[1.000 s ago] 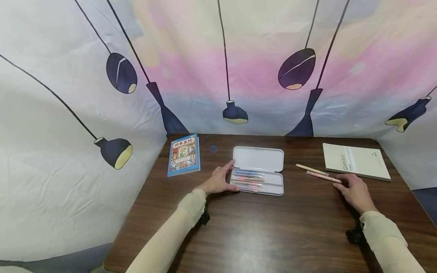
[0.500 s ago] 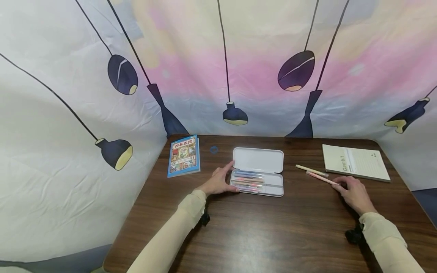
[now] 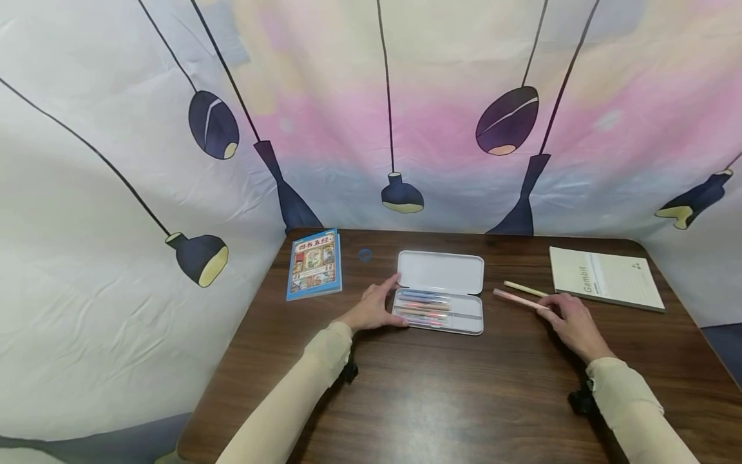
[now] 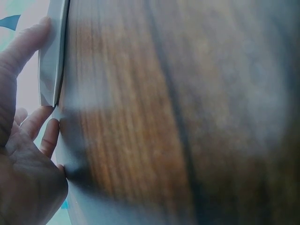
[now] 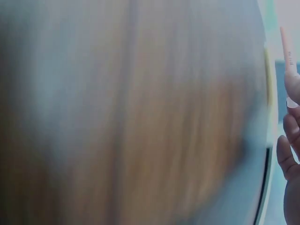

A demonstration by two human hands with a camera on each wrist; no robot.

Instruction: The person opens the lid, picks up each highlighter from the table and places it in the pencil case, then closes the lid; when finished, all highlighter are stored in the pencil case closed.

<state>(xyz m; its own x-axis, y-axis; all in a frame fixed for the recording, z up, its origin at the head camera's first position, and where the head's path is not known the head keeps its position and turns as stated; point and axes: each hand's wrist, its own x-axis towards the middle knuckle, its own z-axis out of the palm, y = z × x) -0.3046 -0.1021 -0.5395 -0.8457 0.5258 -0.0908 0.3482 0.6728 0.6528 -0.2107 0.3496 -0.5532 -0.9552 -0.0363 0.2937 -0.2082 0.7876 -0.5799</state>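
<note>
A white pencil case (image 3: 440, 271) lies open on the table, with several pens (image 3: 425, 307) in the left part of its tray. My left hand (image 3: 371, 308) spans the case's left end, fingers fairly straight; the thumb touches the near corner and the index finger reaches the hinge side. In the left wrist view, the thumb of this hand (image 4: 26, 93) rests against the case edge (image 4: 52, 56). Right of the case, my right hand (image 3: 575, 325) pinches one end of a pink pen (image 3: 516, 298). The right wrist view shows that pen (image 5: 288, 51) sticking out past the fingers.
A yellow pen (image 3: 523, 288) lies just behind the pink one, partly hidden by the right hand. The cream notebook (image 3: 605, 278) is at the back right. At the back left are a blue-edged book (image 3: 315, 264) and a small blue ring (image 3: 364, 254).
My right hand has shifted left with the pink pen, whose free end now points closer to the case. The left hand stays at the case; the yellow pen stays on the table.
</note>
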